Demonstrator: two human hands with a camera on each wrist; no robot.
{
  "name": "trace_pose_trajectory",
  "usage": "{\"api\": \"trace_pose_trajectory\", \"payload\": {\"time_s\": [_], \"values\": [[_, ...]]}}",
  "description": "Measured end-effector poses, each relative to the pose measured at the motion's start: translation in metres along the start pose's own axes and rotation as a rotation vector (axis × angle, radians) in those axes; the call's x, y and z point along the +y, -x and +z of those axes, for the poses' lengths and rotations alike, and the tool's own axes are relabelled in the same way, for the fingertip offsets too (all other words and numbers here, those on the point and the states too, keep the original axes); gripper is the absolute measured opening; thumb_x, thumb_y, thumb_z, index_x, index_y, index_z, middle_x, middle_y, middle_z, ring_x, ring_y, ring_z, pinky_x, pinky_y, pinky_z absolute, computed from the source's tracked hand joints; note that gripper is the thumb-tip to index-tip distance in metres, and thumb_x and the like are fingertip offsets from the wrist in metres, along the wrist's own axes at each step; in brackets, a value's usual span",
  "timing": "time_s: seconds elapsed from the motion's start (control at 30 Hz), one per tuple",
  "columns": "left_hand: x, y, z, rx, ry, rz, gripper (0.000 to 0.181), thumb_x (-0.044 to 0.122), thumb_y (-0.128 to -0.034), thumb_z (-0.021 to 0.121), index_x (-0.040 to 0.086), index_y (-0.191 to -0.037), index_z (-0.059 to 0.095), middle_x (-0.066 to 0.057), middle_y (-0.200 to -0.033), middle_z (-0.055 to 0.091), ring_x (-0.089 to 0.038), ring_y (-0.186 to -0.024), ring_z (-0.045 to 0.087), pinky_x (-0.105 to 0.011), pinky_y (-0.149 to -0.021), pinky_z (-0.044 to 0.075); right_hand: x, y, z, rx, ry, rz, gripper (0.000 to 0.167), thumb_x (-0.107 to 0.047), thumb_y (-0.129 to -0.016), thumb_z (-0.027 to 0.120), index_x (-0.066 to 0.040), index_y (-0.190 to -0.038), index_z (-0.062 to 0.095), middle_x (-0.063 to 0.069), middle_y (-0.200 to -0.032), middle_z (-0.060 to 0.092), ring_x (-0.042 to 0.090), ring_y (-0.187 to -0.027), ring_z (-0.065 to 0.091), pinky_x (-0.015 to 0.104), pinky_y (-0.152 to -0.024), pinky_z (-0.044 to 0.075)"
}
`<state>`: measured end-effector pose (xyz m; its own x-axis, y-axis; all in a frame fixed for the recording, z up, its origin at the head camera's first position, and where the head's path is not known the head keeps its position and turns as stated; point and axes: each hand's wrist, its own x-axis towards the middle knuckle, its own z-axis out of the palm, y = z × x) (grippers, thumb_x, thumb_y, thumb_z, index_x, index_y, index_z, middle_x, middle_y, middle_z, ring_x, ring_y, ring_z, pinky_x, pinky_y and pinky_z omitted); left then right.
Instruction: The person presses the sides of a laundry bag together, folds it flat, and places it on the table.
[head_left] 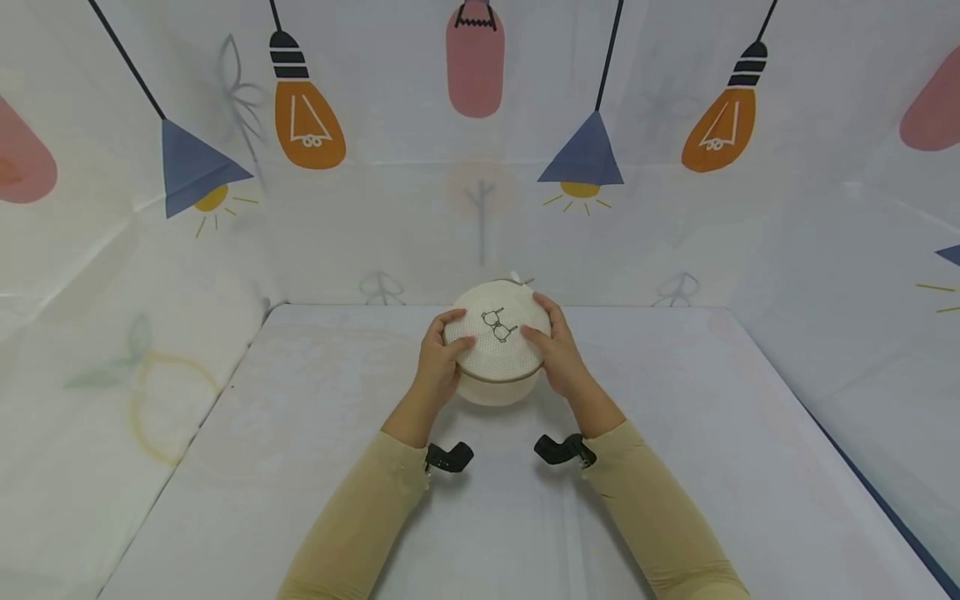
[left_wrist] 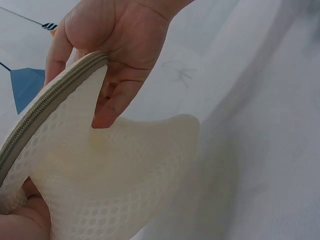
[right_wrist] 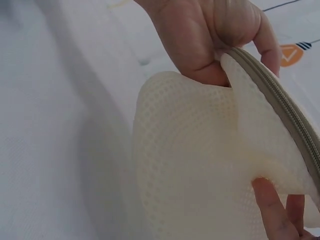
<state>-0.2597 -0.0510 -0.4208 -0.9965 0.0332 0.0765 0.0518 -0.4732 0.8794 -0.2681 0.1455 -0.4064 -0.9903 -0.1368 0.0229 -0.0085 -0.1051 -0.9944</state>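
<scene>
A round cream mesh laundry bag [head_left: 483, 362], with a dark glasses-like line drawing on its top, is at the middle of the table in the head view. My left hand [head_left: 437, 358] grips its left edge, thumb on top. On the opposite edge my right hand [head_left: 562, 358] holds it the same way. The grey-beige zipper [left_wrist: 45, 107] follows the rim, and a white tab [head_left: 516, 277] shows at the far side. Below the rim the mesh [right_wrist: 190, 150] sags in soft folds. Whether the bag touches the table cannot be told.
A white-covered table [head_left: 300, 467] lies beneath, with a printed white curtain [head_left: 420, 217] behind and at both sides. Black wrist cameras [head_left: 450, 457] stick inward from the beige sleeves [head_left: 360, 517].
</scene>
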Motion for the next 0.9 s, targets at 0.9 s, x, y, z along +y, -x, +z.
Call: {"api": "trace_pose_trajectory", "payload": {"time_s": [0.9], "values": [[0.0041,-0.0018,-0.0031,0.011,-0.262,0.005,0.063,-0.005,-0.0933,0.057,0.011,-0.149,0.033,-0.015,-0.158,0.031,-0.027,-0.145,0.032,-0.038,-0.119,0.027,-0.0031,-0.0006,-0.0064,-0.067,-0.346,-0.04,0.067,0.012,-0.098,0.048,-0.013,-0.157,0.028,0.007,-0.163,0.025,0.021,-0.127,0.051,0.025,-0.093,0.053]]}}
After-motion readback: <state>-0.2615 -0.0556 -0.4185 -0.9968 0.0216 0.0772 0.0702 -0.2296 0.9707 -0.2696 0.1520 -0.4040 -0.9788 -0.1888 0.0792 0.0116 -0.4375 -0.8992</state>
